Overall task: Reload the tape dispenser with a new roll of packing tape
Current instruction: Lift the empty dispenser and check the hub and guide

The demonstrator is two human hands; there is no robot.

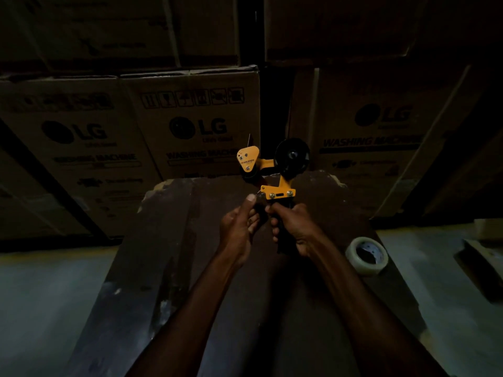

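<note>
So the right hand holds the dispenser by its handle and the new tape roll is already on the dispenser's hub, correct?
Not quite. In the head view the right hand does grip the dispenser by its handle, but the hub is bare. The tape roll lies on the table, to the right of that arm.
</note>
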